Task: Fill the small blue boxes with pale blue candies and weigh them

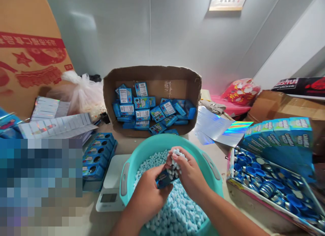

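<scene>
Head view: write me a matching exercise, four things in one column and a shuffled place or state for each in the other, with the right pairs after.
Column one
1. Left hand
2. Right hand
3. White scale
4. Brown carton

Column two
A. Left of the turquoise tub
B. Holds a bunch of pale blue pieces
C. Beyond the tub, with blue packets inside
D. Grips a small blue box

Pairs: 1-D, 2-B, 3-A, 4-C
</scene>
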Demonstrator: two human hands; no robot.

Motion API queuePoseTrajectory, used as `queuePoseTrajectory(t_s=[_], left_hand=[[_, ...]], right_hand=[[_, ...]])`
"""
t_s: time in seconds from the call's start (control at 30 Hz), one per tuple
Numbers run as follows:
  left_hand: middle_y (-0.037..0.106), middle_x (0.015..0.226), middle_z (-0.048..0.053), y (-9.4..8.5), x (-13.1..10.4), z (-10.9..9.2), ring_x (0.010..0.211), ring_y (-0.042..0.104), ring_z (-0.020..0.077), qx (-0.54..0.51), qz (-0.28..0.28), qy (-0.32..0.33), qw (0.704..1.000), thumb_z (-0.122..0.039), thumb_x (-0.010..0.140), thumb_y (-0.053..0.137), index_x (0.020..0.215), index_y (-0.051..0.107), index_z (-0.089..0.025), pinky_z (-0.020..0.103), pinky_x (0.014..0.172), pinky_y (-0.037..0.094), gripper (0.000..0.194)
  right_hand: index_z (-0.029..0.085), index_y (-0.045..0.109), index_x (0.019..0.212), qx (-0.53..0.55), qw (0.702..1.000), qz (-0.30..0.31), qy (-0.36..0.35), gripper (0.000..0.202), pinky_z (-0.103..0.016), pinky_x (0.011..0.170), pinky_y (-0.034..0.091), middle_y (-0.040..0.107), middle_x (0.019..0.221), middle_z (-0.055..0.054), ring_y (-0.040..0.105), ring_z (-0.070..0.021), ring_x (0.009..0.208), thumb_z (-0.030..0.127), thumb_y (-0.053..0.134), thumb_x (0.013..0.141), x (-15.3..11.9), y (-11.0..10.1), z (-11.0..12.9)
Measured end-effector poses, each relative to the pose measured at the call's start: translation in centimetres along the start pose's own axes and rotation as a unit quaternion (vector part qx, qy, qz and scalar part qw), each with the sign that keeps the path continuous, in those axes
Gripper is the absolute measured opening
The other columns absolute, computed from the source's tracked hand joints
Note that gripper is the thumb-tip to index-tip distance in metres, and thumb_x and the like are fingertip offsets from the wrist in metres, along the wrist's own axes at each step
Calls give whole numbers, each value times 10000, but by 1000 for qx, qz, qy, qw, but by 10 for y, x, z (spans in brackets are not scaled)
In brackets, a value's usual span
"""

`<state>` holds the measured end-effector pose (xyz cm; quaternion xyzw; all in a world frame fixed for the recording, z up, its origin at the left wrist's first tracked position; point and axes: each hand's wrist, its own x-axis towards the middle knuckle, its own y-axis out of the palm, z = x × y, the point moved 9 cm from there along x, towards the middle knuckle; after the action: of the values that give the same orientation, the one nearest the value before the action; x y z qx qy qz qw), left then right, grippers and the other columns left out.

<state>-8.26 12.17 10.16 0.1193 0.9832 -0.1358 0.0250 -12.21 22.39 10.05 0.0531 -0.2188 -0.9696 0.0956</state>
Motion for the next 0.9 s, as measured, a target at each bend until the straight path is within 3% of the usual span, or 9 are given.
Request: queuePoseTrajectory(t_s=[0.1, 0.43, 0.63, 0.9], left_hand=[[738, 1085, -36, -1, 0, 2, 951, 655, 188, 6, -4, -10, 1000, -85, 779, 632, 1242, 708, -270, 229, 791, 474, 505], [735, 1091, -28, -1, 0, 2, 984, 653, 198, -3, -11, -25, 1000, -97, 764, 636, 1223, 720, -251, 231, 817, 466, 491], [715, 958, -36, 0, -1, 4, 909, 630, 184, 14, -10, -44, 999, -106, 743, 644, 1180, 732, -248, 240, 774, 455, 467], [714, 970, -12, -1, 0, 5, 968, 635, 218, 13, -11, -41, 999, -136, 745, 653, 1080, 734, -211, 268, 817, 463, 354]], right_hand=[[221, 640, 878, 8, 1000, -10, 19, 153, -260, 659, 391, 607, 710, 21, 523, -142, 681, 369, 679, 862, -1, 0, 0], [209, 640, 847, 36, 998, -14, 47, 156, -275, 659, 393, 601, 682, 17, 548, -148, 654, 363, 663, 847, -1, 0, 0], [207, 658, 858, 23, 999, 21, 35, 176, -294, 680, 391, 619, 678, 4, 559, -171, 678, 381, 635, 852, -4, 5, 2], [199, 644, 741, 51, 998, 7, 21, 187, -300, 730, 422, 601, 680, -4, 549, -183, 735, 362, 652, 833, -3, 3, 7]])
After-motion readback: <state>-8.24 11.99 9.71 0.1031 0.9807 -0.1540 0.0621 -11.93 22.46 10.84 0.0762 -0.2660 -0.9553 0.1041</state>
